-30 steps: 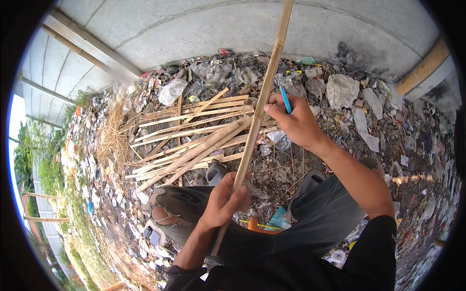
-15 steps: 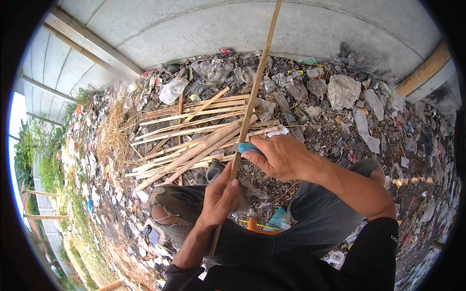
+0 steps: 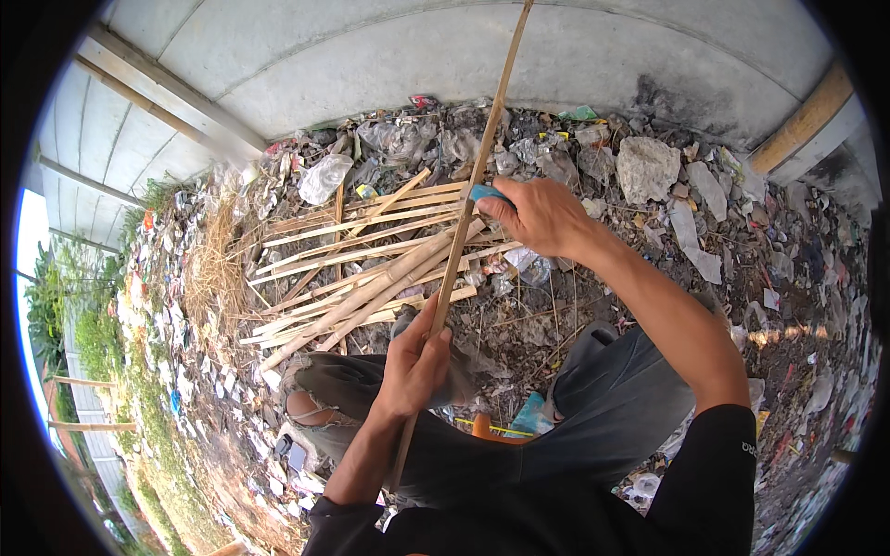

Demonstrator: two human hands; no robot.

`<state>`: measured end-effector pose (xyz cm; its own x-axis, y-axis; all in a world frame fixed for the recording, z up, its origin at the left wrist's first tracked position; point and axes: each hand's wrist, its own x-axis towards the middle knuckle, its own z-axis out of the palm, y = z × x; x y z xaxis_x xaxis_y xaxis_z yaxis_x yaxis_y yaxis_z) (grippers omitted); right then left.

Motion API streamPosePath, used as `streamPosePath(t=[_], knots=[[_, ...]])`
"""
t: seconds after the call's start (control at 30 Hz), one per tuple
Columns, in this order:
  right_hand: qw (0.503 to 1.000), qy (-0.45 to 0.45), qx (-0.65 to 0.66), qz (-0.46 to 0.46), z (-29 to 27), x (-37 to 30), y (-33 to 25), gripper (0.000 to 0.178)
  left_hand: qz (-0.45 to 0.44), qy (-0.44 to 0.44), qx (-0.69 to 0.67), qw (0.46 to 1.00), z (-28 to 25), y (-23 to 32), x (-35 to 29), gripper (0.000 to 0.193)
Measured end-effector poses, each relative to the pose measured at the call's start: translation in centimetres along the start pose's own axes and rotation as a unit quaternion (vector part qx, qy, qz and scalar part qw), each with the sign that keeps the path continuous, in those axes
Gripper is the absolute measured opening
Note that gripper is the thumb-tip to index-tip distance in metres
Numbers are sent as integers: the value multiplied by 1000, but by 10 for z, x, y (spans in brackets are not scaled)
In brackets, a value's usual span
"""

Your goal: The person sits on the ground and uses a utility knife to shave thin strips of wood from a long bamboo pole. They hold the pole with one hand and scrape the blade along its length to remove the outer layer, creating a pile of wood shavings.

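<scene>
A long, narrow bamboo strip (image 3: 471,190) runs slantwise from my lap up toward the wall. My left hand (image 3: 413,366) is closed around its lower part, just above my left knee. Farther up the strip, my right hand (image 3: 540,215) grips a blue-handled knife (image 3: 486,193). The knife's end meets the strip, and its blade is mostly hidden now. Beyond my left hand, a pile of split bamboo strips (image 3: 362,243) lies on the ground, with thicker bamboo pieces (image 3: 399,269) across it.
Litter and plastic scraps cover the ground, with a large pale rock (image 3: 647,170) at the right. A concrete wall (image 3: 371,56) closes off the far side. Between my legs lies an orange curved object (image 3: 482,426) beside a teal scrap (image 3: 531,414). Dry straw (image 3: 215,250) lies left.
My right hand has slid the knife up along the bamboo strip, away from my body. My left hand keeps its hold, and the strip has shifted slightly.
</scene>
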<state>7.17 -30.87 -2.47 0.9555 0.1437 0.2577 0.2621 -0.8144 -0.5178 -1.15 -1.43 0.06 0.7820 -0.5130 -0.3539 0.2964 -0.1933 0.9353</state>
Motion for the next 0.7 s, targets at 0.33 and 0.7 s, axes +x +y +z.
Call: streamPosePath(t=[0.33,0.7], knots=[[898,276,95,329,-150,-25,163,67,16,-35,-95,995,-7,-30,-14,54],[932,14,336,136,-83,-11,-8,52,12,-123,-196,973,2,-16,-12,60]])
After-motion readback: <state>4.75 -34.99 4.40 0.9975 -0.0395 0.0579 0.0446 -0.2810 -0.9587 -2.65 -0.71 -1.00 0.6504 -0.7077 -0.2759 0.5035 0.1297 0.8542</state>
